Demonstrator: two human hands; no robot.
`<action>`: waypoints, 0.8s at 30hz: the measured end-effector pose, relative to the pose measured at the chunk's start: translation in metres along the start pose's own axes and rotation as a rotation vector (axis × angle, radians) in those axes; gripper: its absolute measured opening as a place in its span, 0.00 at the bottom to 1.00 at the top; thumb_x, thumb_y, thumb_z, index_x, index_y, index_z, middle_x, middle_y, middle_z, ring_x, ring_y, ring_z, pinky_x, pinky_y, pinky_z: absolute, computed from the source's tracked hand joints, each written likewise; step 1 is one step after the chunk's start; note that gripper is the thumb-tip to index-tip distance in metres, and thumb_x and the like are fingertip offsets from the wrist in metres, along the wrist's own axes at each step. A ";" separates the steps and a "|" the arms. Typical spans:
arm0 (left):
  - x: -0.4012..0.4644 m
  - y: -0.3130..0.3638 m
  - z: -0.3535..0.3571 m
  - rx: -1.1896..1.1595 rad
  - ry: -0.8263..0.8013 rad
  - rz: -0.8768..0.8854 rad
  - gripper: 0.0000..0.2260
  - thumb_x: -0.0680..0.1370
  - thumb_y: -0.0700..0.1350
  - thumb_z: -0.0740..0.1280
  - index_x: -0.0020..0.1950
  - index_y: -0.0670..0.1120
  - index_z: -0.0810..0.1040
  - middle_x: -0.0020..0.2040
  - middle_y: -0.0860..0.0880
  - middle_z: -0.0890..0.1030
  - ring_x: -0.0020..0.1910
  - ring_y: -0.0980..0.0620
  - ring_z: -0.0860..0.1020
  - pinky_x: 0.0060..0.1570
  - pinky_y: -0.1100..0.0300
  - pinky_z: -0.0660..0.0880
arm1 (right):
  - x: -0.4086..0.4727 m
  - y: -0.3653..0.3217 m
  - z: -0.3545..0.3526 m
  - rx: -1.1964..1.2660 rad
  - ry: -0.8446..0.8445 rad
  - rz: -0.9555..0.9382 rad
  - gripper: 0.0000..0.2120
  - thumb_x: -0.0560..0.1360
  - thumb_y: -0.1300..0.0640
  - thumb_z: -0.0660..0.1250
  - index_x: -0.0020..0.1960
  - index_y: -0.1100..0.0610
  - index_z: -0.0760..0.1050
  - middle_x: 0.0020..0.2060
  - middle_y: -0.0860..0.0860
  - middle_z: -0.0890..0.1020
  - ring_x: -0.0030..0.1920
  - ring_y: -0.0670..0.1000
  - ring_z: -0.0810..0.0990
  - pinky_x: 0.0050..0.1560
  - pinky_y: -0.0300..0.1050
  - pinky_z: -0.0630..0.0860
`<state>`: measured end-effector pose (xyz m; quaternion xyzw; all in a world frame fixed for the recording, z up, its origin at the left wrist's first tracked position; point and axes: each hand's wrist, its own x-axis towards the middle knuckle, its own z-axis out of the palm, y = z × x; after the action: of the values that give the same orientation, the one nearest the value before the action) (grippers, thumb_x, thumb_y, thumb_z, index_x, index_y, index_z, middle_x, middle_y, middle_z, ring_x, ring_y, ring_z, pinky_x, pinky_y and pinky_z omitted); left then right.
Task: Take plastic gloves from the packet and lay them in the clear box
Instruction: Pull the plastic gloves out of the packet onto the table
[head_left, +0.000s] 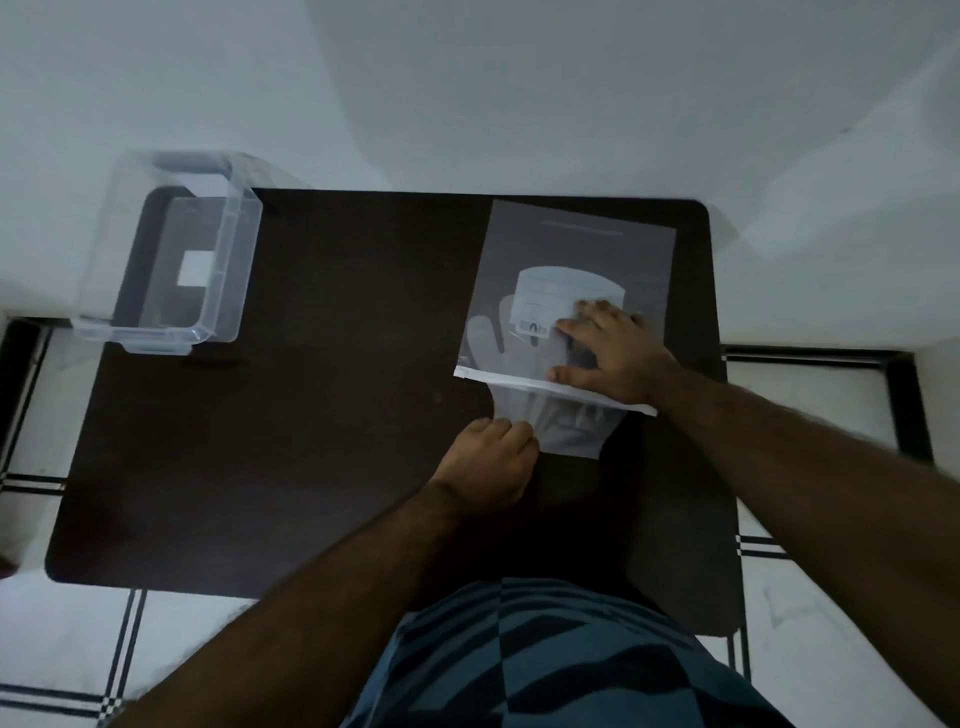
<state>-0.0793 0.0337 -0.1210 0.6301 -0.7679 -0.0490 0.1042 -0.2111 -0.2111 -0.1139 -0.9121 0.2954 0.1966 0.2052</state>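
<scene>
1. Gloves (566, 434) of thin, filmy, crinkled plastic stick halfway out of the packet's near opening, on the table's right half.
2. My left hand (488, 457) is closed, fingers pinching the bunched glove cuff at its left edge.
3. My right hand (613, 358) lies flat, fingers spread, pressing the packet (566, 291) down.
4. That packet is a flat, frosted rectangle with a white label and a white strip along its mouth.
5. On the far left corner of the dark, smooth, round-cornered table (291, 415) stands the clear box (171, 249), rigid, glossy, open-topped.
</scene>
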 end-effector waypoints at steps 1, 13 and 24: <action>-0.004 0.001 0.000 -0.003 0.001 -0.002 0.06 0.75 0.45 0.75 0.44 0.45 0.82 0.41 0.46 0.79 0.35 0.46 0.77 0.37 0.54 0.73 | 0.000 0.001 0.001 -0.026 0.008 -0.014 0.48 0.73 0.18 0.52 0.84 0.44 0.54 0.86 0.54 0.51 0.85 0.59 0.50 0.80 0.72 0.49; -0.058 0.002 -0.004 -0.040 -0.043 -0.063 0.04 0.76 0.44 0.73 0.42 0.45 0.81 0.40 0.47 0.79 0.35 0.48 0.76 0.36 0.55 0.72 | 0.002 0.004 -0.002 -0.232 -0.002 -0.081 0.42 0.81 0.27 0.52 0.86 0.46 0.45 0.86 0.55 0.45 0.85 0.63 0.46 0.80 0.74 0.47; -0.141 0.000 -0.001 -0.099 -0.070 0.027 0.07 0.75 0.44 0.73 0.39 0.46 0.79 0.39 0.47 0.79 0.33 0.47 0.75 0.36 0.55 0.72 | -0.003 -0.021 0.013 -0.191 0.018 0.120 0.36 0.84 0.35 0.53 0.86 0.44 0.43 0.87 0.53 0.44 0.85 0.62 0.45 0.79 0.76 0.43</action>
<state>-0.0535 0.1718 -0.1335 0.6117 -0.7762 -0.1075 0.1087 -0.2032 -0.1883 -0.1178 -0.9100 0.3311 0.2275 0.1028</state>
